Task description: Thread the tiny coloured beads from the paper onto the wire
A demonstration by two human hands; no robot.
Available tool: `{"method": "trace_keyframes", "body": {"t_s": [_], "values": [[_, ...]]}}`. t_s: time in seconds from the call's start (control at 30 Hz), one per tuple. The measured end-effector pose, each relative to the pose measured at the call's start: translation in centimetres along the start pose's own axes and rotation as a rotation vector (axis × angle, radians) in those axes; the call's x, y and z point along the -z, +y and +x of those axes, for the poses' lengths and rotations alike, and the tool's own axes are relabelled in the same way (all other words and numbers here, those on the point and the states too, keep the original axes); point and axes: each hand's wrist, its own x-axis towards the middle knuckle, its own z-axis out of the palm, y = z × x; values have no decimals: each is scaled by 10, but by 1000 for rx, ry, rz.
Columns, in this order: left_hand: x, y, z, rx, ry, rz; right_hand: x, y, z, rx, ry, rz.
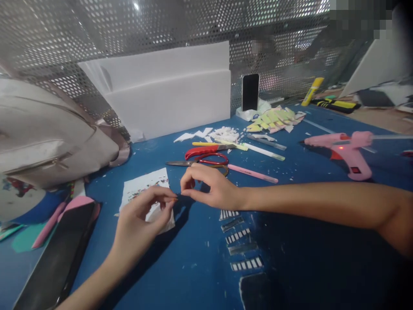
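My left hand (142, 217) hovers over a white sheet (142, 186) speckled with tiny coloured bits, its thumb and forefinger pinched together. My right hand (209, 187) meets it fingertip to fingertip, also pinched. Whatever sits between the fingertips is too small to make out. Just beyond my right hand lie red-handled scissors (206, 156) and a pink pen (253, 173). Below my right wrist several small white striped strips (238, 236) lie in a column on the blue table (200, 267).
A pink glue gun (346, 150) with a red light stands at right. White foam boards (167, 92) lean at the back, next to an upright phone (251, 91). A beige bag (45, 133) fills the left; a dark phone (58, 258) lies at lower left. Paper scraps (274, 118) and pens (263, 150) are scattered.
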Motion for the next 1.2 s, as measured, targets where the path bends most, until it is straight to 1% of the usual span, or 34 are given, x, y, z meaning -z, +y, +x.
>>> {"method": "trace_keyframes", "body": {"t_s": [0.03, 0.1, 0.2, 0.27, 0.53, 0.67, 0.77, 0.9, 1.2], "values": [[-4, -1, -4, 66, 8, -30, 0, -1, 0, 6, -8, -10], [-6, -3, -9, 139, 32, -76, 0, -1, 1, 13, -25, -31], [-3, -5, -8, 191, 89, -117, 0, 0, 1, 4, -58, -49], [-1, -6, -7, 210, 116, -137, 0, 0, 1, -19, -57, -63], [-1, -8, -9, 202, 115, -140, 0, 1, 1, -50, -78, -127], [-1, -10, -10, 190, 139, -122, 0, 1, 1, -48, -44, -157], [-2, -9, -10, 240, 163, -141, 0, 0, 1, -38, -12, -171], [-3, -8, -9, 270, 180, -160, 0, -1, 1, -48, 10, -207], [-3, -8, -10, 245, 180, -152, -1, -2, 2, -63, 20, -217]]}}
